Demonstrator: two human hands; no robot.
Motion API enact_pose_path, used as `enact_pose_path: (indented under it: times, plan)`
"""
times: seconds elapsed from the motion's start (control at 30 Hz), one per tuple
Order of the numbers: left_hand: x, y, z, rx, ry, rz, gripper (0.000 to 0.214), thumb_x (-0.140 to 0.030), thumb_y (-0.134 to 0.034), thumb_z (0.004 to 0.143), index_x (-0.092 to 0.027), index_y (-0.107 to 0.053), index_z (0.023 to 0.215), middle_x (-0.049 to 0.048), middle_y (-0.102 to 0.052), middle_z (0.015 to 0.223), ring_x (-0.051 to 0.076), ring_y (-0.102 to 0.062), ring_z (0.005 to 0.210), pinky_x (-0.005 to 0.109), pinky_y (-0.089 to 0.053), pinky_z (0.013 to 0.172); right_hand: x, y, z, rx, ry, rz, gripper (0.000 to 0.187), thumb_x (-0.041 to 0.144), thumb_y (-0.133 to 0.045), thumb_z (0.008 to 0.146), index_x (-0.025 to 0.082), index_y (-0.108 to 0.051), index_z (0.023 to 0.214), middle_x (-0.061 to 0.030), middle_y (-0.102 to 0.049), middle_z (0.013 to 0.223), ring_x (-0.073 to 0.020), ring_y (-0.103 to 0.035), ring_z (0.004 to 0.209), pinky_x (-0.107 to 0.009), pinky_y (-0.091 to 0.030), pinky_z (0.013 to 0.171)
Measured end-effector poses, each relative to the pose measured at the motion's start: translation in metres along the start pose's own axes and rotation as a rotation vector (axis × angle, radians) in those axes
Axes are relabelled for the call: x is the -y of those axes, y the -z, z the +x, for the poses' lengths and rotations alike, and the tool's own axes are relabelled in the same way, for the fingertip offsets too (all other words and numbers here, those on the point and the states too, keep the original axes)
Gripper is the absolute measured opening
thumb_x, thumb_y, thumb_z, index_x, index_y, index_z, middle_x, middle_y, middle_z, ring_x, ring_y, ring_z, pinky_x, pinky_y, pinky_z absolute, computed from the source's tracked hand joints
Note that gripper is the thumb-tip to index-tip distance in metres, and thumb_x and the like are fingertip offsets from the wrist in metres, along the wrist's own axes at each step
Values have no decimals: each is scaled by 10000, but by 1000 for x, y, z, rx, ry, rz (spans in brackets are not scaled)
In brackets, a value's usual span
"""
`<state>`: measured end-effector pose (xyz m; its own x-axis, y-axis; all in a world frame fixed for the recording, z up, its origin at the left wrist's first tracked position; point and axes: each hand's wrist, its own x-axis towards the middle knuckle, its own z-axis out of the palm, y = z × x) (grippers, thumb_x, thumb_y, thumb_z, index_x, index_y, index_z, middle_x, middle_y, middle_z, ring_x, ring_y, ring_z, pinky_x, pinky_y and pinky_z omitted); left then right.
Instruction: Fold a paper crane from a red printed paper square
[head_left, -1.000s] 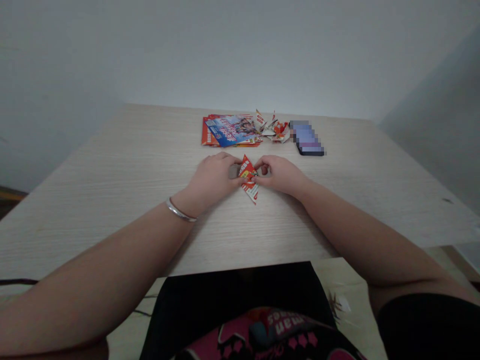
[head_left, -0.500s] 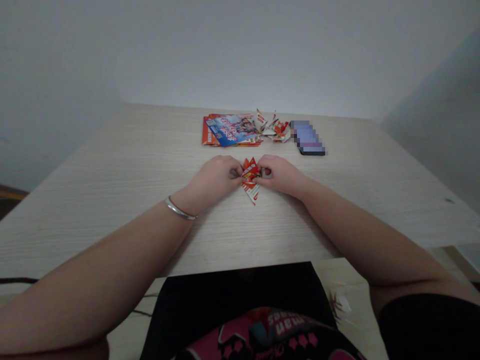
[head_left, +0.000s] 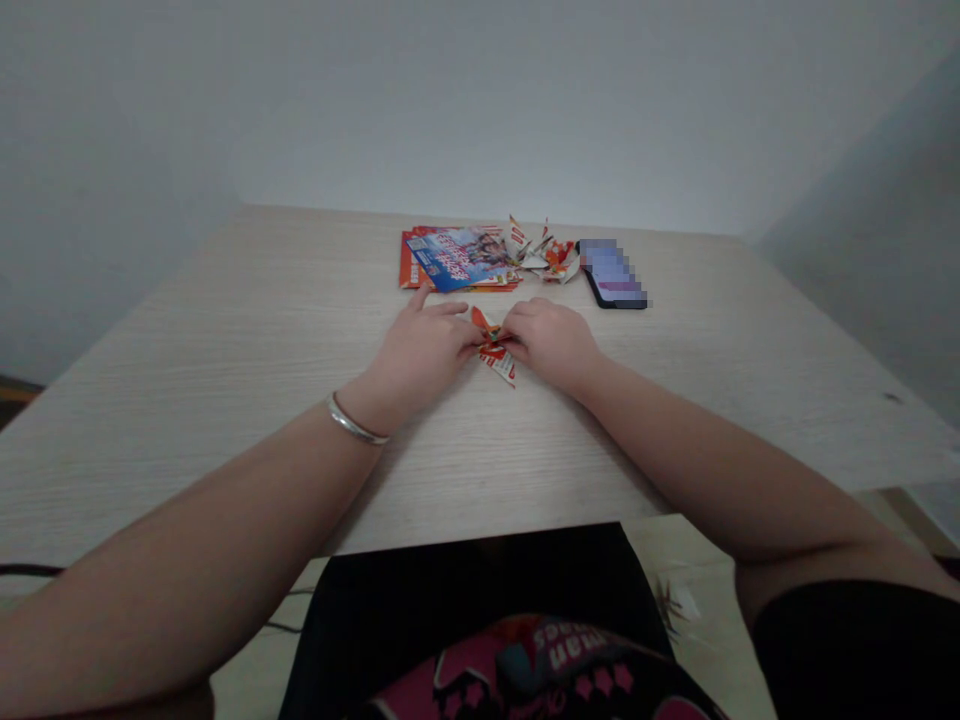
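Two-handed, holds one folded paper piece (head_left: 498, 368) near the middle of the surface (head_left: 225, 330); cannot tell whether resting on the pale top or lifted just clear. Shows red and orange print over white on that piece, with a few bold red characters on the near flap, cut short by folds and too small to read. Farther off, a stack of printed sheets (head_left: 409, 268), orange at its left edge, with small white characters, illegible. On top, a blue sheet (head_left: 450, 265) with large slanted white lettering, too blurred to read. Just right of that, a cluster of folded paper shapes (head_left: 555, 260), pointed, in white, red and orange. Beside those, a phone (head_left: 615, 275), lying flat, screen masked in blocks. Nearest the body, a black and pink shirt (head_left: 517, 670) with pale lettering, "man" apparently among it.

Reaches forward with both forearms, converging on the paper. Sets the left hand (head_left: 420, 355) at the left side, one finger stretched toward the stack, another extended loosely. Wears a silver bangle (head_left: 354, 422) on the left wrist. Curls the right hand (head_left: 556, 345) inward from the right, knuckles up. Has the left grip pinched on the paper between thumb and fingertip, the right grip clamped on it opposite, fingertips close together.
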<state>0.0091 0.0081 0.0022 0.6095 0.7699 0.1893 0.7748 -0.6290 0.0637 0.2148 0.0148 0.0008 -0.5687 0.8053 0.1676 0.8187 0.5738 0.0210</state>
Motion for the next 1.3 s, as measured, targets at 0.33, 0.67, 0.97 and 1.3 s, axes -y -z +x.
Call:
enact_pose_path:
  times: [0.33, 0.67, 0.97, 1.3]
  plan:
    - [-6, 8, -7, 207, -82, -119, 428, -199, -465, 990, -91, -659, 1355, 177, -654, 1466, 254, -636, 1342, 390, -450, 1205, -5, 8, -8, 138, 36, 93, 357, 109, -519, 986, 169, -800, 1197, -111, -760, 1288, -245, -678, 1180, -346, -490, 945]
    - [-15, 3, -21, 343, -52, -3, 755, -493, -375, 1048, 40, -393, 1583, 285, -288, 1704, 372, -302, 1604, 470, -254, 1311, -1, 13, -17, 79, 30, 117, 296, 309, -566, 1016, 224, -833, 1111, -89, -792, 1237, -233, -714, 1082, -339, -516, 872]
    - [-20, 16, -24, 368, 0, 47, 733, -489, -387, 1039, 46, -463, 1534, 306, -415, 1640, 398, -462, 1509, 485, -340, 1261, 2, 2, -6, 87, 92, -58, 349, 341, -555, 1045, 140, -775, 1228, -156, -737, 1360, -317, -708, 1194, -448, -484, 975]
    - [6, 14, -11, 346, -117, -69, 584, -411, -407, 1031, -84, -554, 1491, 186, -505, 1622, 295, -389, 1565, 429, -255, 1304, -19, -17, -7, 16, 83, 20, 475, 368, -511, 1069, 136, -641, 1462, -184, -542, 1600, -310, -553, 1443, -456, -422, 1195]
